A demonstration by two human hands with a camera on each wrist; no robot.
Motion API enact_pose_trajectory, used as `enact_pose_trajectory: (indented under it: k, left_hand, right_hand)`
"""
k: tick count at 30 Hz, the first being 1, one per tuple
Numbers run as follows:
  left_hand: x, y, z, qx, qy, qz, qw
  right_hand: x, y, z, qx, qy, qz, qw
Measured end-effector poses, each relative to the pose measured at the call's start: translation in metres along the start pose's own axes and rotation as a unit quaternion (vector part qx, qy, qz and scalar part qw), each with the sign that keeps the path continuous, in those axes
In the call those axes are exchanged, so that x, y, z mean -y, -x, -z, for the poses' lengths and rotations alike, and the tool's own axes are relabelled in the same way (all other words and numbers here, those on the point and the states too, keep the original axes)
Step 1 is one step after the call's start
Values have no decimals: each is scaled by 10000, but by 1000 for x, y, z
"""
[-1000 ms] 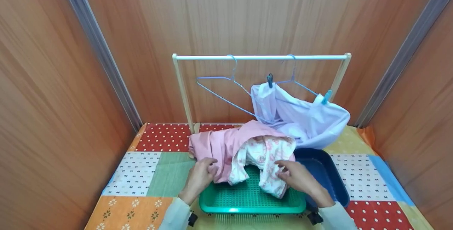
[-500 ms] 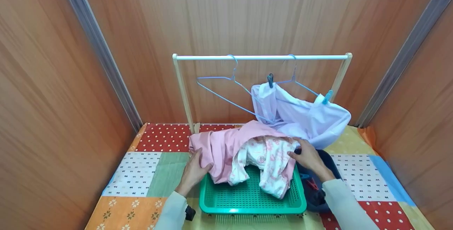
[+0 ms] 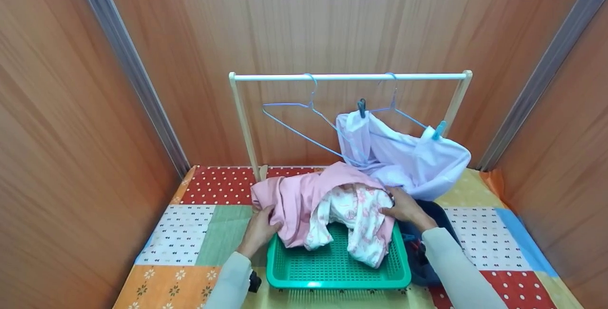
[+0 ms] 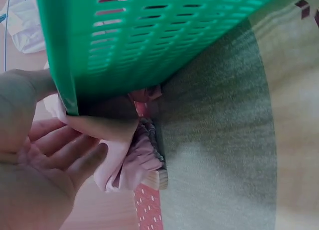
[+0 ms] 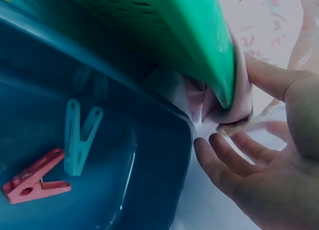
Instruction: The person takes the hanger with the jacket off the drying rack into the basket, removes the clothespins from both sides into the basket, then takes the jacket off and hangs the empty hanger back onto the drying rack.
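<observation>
A pink garment [image 3: 297, 204] with a white, pink-flowered lining or piece [image 3: 368, 204] lies draped over the back of a green perforated basket [image 3: 337, 284]. At its left edge, my left hand [image 3: 259, 230] touches the pink cloth; in the left wrist view its extended fingers [image 4: 75, 153] lie against the fabric outside the basket wall, the thumb hidden behind the rim. My right hand [image 3: 408, 209] is at the right edge. The right wrist view shows that thumb [image 5: 271, 75] against the cloth folded over the rim, with the fingers spread below.
Behind stands a white rack [image 3: 351, 77] with a bare blue hanger [image 3: 299, 133] and another holding a lilac cloth [image 3: 413, 161], clipped by a dark peg [image 3: 362, 108] and a blue peg [image 3: 439, 130]. A dark blue tray [image 3: 439, 211] holds teal [image 5: 75, 140] and red clothespins [image 5: 35, 177].
Both hands have moved outward from the garment's front to its side edges, the right one also farther back, and have since come in slightly against the cloth. The garment lies nearly as before.
</observation>
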State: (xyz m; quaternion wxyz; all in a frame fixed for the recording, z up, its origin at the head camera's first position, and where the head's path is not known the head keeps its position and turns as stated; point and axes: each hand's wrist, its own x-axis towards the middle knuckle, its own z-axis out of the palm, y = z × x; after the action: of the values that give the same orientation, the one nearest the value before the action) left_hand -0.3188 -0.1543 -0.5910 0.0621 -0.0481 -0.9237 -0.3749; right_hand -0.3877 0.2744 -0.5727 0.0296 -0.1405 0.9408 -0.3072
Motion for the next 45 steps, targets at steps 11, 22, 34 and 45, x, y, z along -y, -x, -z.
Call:
enact_pose_trajectory:
  k: [11,22,34,45]
  left_hand:
    - [-10,-5,5,-1350,-155,-664,9885]
    - [-50,-4,18,-1898,84,-1223,9741]
    - [-69,18,10,140,-595,-1388,9884]
    - [-62,32,-5,1991,-1534,-1192,9605]
  right_hand:
    - [8,-5,2,-617,510,391,9960]
    - [31,3,-1,-1595,-12,922,9829]
    - [69,39,-12,-485,693,2396,9672]
    - [71,63,-34,2029,1445,2208,9430]
